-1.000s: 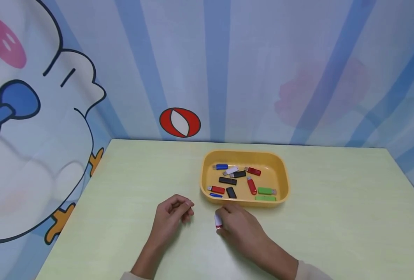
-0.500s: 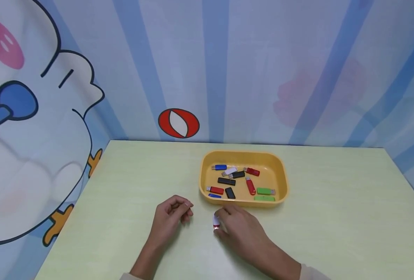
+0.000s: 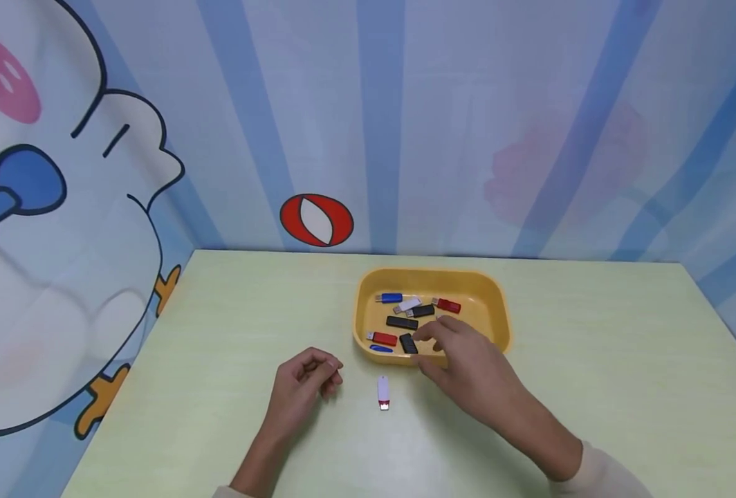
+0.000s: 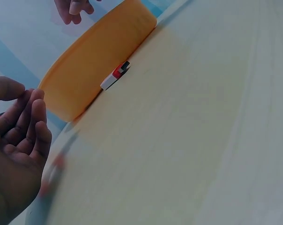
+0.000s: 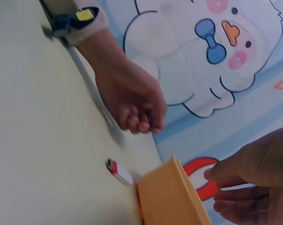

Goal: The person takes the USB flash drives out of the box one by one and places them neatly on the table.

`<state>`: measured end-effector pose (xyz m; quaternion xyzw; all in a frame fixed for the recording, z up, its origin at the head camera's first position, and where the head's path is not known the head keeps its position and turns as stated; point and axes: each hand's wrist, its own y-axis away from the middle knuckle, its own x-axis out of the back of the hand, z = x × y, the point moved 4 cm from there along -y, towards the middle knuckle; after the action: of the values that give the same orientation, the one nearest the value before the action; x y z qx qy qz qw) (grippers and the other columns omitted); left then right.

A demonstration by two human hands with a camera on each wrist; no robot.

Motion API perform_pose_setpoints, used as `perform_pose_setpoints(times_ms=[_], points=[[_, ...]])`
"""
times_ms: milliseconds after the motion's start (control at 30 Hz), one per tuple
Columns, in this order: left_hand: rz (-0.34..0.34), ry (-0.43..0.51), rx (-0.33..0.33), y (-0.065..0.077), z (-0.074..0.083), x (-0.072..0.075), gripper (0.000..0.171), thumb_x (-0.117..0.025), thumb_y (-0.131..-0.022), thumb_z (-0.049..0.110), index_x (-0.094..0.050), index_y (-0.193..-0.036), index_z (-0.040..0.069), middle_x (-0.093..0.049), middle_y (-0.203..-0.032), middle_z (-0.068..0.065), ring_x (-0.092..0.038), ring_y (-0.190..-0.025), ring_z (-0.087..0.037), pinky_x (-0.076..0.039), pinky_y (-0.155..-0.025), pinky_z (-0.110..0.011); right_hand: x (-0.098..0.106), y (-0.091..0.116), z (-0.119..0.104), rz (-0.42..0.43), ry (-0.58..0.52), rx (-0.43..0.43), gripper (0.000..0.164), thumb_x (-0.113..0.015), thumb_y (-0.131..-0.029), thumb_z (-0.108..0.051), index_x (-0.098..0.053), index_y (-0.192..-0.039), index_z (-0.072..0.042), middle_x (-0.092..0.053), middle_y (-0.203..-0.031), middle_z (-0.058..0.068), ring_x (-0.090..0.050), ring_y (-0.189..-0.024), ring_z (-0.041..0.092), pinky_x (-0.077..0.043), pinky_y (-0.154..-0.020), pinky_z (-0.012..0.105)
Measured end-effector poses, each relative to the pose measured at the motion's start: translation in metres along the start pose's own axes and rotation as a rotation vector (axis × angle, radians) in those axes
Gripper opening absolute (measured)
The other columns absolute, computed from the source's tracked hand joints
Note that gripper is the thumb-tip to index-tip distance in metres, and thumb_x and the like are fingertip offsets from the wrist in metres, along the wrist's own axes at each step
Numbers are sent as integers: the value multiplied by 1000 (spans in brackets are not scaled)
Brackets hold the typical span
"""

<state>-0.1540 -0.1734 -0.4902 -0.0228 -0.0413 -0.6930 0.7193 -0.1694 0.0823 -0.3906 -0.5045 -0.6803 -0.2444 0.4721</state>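
A white USB stick with a red end and bare metal plug lies on the table in front of the yellow tray. Over the tray's front rim reaches my right hand, thumb and fingers parted, nothing between them. Its fingertips are close to a short black USB stick. My left hand rests left of the white stick, fingers loosely curled and holding nothing; the left wrist view shows its bare palm. Several more sticks lie in the tray, among them a red USB stick and a blue USB stick.
The pale table runs back to a striped blue wall backdrop with a cartoon bird at the left. My right hand hides the tray's front right part. A watch-like strap shows on the left wrist.
My right hand has let go of the white USB stick, leaving it on the table, and has moved up and right over the tray. My left hand has stayed in place.
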Motion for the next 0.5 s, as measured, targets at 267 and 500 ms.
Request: perform_pose_setpoints(times_ms=[267, 500], points=[[11, -2, 4, 1, -1, 2, 11, -63, -103, 3, -71, -98, -3, -71, -80, -15, -62, -66, -15, -54, -62, -24, 7, -22, 29, 18, 57, 57, 30, -87, -90, -18, -76, -116, -9, -75, -117, 11, -73, -100, 26, -63, -74, 35], [-1, 9, -8, 1, -1, 1, 11, -64, -102, 3, -71, -98, -3, -71, -80, -16, -62, -66, -15, -55, -62, -24, 4, -35, 53, -74, 64, 39, 31, -82, -94, -15, -75, -123, -7, -73, -119, 12, -71, -102, 27, -63, -79, 41]])
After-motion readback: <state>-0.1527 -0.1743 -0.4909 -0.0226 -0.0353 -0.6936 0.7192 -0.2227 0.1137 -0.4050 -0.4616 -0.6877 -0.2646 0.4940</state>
